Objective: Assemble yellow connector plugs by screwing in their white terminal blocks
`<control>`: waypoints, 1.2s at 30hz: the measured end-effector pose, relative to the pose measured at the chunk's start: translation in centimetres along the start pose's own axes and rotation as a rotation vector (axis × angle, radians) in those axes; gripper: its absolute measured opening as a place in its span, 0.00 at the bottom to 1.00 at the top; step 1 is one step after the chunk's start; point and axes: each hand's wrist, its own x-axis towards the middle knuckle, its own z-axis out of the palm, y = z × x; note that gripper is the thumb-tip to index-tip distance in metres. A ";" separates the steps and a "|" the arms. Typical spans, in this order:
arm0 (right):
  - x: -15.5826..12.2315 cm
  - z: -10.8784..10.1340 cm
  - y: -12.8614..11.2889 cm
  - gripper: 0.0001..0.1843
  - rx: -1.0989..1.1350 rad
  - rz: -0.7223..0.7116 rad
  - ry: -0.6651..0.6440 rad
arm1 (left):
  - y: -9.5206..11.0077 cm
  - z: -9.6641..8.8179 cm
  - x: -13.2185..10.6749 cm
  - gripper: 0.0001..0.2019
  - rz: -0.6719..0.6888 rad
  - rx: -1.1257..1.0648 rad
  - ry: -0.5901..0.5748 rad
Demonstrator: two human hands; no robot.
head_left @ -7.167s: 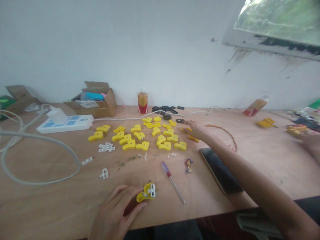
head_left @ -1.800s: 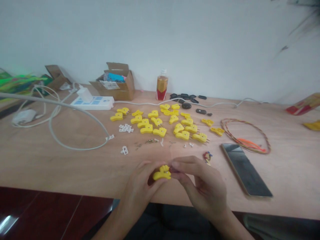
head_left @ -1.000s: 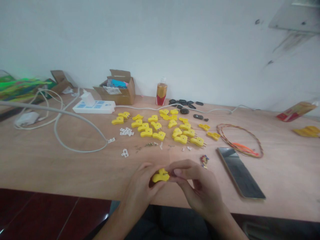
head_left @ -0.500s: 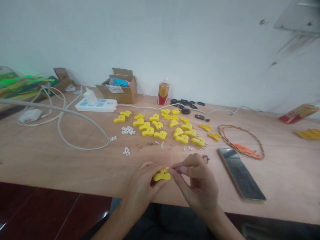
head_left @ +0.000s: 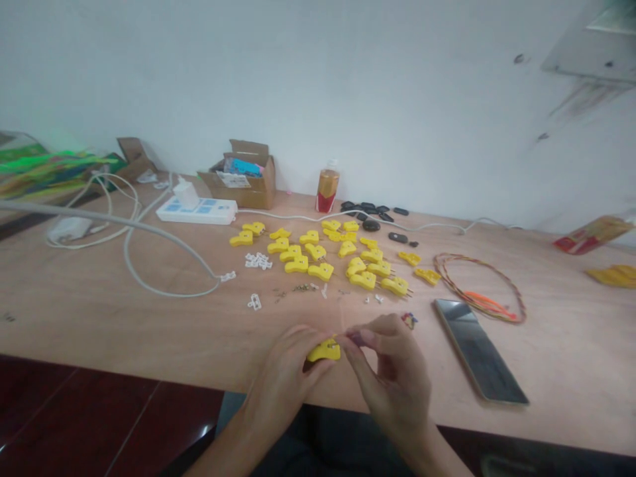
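Near the front edge of the table my left hand [head_left: 281,368] holds a yellow plug [head_left: 324,350] between thumb and fingers. At the plug's right end my right hand [head_left: 397,368] pinches a small dark purplish piece [head_left: 356,338]; its kind is too small and covered to tell. Beyond my hands lie several more yellow plugs [head_left: 364,281], some with two metal pins sticking out. Small brass-coloured parts [head_left: 304,287], white plastic clips [head_left: 258,260] and a single white clip [head_left: 254,302] are spread in front of them. Little coloured bits [head_left: 409,320] lie just past my right hand.
A phone [head_left: 479,351] and a coil of twisted wire [head_left: 521,298] lie to the right. White cables, a power strip [head_left: 199,211], an open cardboard box [head_left: 258,189], a bottle [head_left: 327,189] and black pieces [head_left: 370,226] stand or lie toward the wall.
The view has shifted slightly, so the table's things sit a little lower. My hands stay at the plug; the dark piece in my right fingers shows more clearly.
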 end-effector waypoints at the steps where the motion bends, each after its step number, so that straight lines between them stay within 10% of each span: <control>1: -0.2 0.1 0.3 0.19 -0.011 -0.010 0.023 | 0.0 0.0 0.0 0.19 0.004 -0.005 -0.001; 8: 1.4 -2.4 1.4 0.15 0.143 0.012 -0.335 | 0.0 -0.1 0.1 0.20 -0.010 -0.022 -0.005; 17: 0.1 0.0 -0.2 0.14 0.066 0.002 -0.013 | -0.2 0.7 -0.4 0.20 0.009 0.039 0.033; 25: 5.3 -3.0 1.5 0.04 0.274 0.036 -0.531 | 0.2 -0.5 0.3 0.20 -0.057 -0.085 -0.039; 32: -0.3 -0.2 -0.6 0.14 0.157 0.112 0.046 | 0.2 0.5 -0.1 0.22 0.014 0.019 0.064; 36: -1.7 0.9 -1.4 0.16 0.121 0.108 0.156 | 0.6 1.0 -0.4 0.22 0.013 0.105 0.066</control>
